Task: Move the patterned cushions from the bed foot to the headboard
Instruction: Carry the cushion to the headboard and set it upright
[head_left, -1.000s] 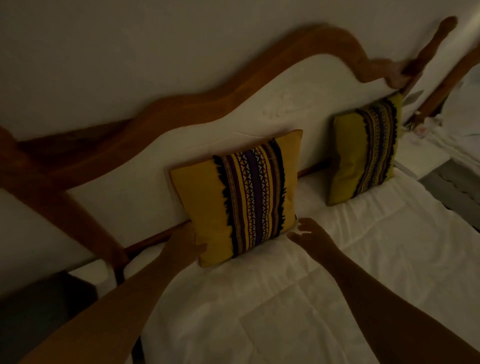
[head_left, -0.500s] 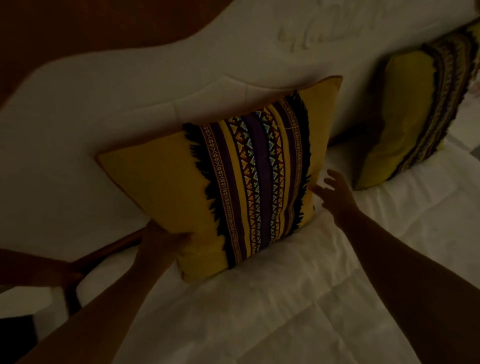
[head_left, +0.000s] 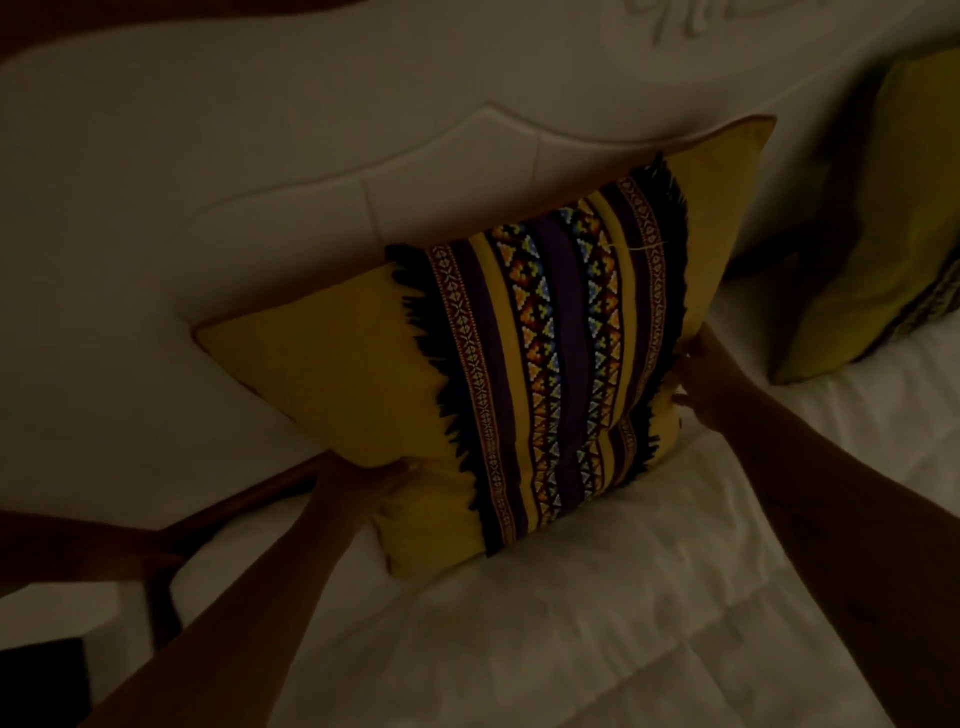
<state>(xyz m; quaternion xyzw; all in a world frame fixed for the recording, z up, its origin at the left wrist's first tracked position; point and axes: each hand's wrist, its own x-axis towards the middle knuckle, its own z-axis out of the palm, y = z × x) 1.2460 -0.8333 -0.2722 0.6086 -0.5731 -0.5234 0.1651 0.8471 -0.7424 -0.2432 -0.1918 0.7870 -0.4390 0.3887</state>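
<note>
A yellow cushion (head_left: 332, 384) with a dark fringed woven band down its middle leans against the white padded headboard (head_left: 208, 171), standing on the white bedcover (head_left: 545, 634). My left hand (head_left: 384, 475) grips its lower left edge, fingers partly tucked behind the fabric. My right hand (head_left: 701, 379) presses on its right edge near the bottom corner. A second yellow patterned cushion (head_left: 878, 249) leans on the headboard at the far right, partly cut off by the frame.
The dark wooden frame (head_left: 218, 514) of the headboard runs along the mattress at lower left. A white bedside surface (head_left: 57, 613) lies left of the bed, with a dark object at the bottom left corner. The room is dim.
My head has moved closer to the headboard. My right hand went from hovering open beside the cushion to touching its right edge. My left hand stayed on the lower left edge.
</note>
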